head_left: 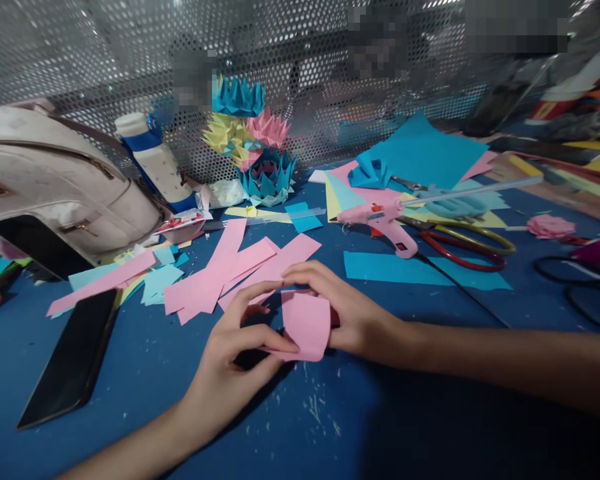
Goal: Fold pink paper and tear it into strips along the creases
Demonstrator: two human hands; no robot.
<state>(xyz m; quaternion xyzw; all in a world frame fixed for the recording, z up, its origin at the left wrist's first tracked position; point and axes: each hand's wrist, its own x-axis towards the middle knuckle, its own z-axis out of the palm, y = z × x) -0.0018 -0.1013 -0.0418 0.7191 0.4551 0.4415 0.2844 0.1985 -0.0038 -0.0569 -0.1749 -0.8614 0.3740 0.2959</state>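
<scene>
Between both hands a small pink paper piece (pixel 307 327) is held just over the blue table; it is bent over, with a rounded fold on its right. My left hand (pixel 237 340) pinches its lower left edge between thumb and finger. My right hand (pixel 360 317) grips the folded right side, its thumb and some fingertips hidden behind the paper. Just beyond the hands lie several pink paper strips (pixel 200 287), crossing one another. A blue paper strip (pixel 420 270) lies behind my right hand, below a pink glue gun (pixel 377 217).
Scissors with red and yellow handles (pixel 465 247) rest beside the glue gun, whose cord trails right. Folded paper flowers (pixel 267 173) stand by the perforated metal panel (pixel 310 60). Left are a phone (pixel 73 360), a bottle (pixel 155 163) and a pale backpack (pixel 55 167). Paper sheets (pixel 425 153) lie behind.
</scene>
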